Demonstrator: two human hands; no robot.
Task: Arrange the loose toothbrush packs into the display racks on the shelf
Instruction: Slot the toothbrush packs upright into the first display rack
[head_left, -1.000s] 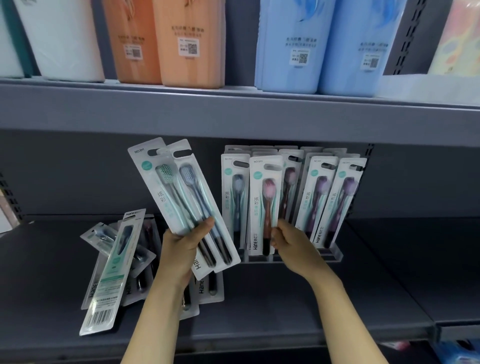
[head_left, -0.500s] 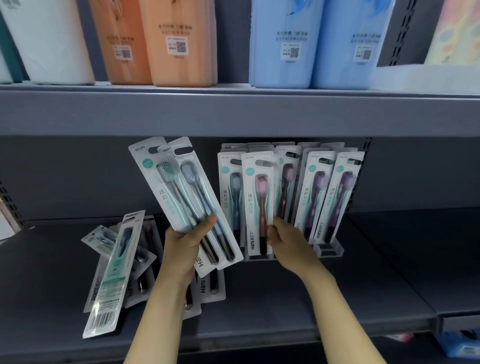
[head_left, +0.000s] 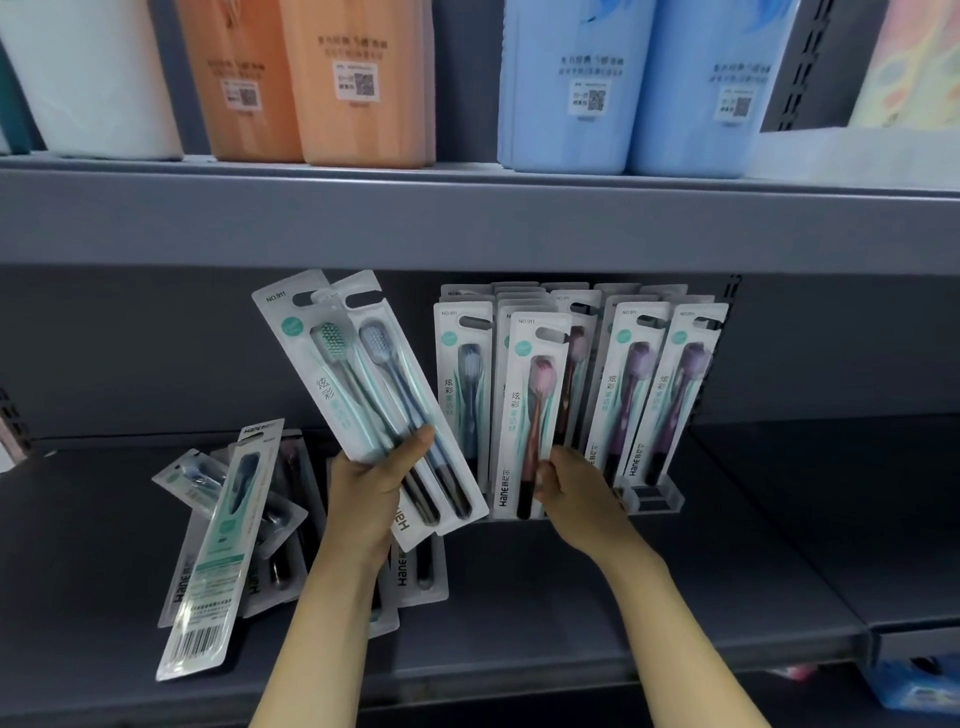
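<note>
Now seating the pink brush pack in the rack, w/ two more waiting.
Right hand (head_left: 576, 499) pinches the lower edge of the white card pack w/ pink-headed toothbrush (head_left: 530, 415), which stands upright at the near front of the clear plastic display rack (head_left: 652, 499); vs a sec ago it sits a bit straighter, hand barely moved, so prob. nearly slotted. Left hand (head_left: 371, 483) is clenched round two fanned white packs, green and blue brushes (head_left: 363, 384), tilted left of the rack. Loose clear-blister packs (head_left: 223, 525) lie heaped far left on the grey metal shelf (head_left: 727, 545); plenty left to do.
</note>
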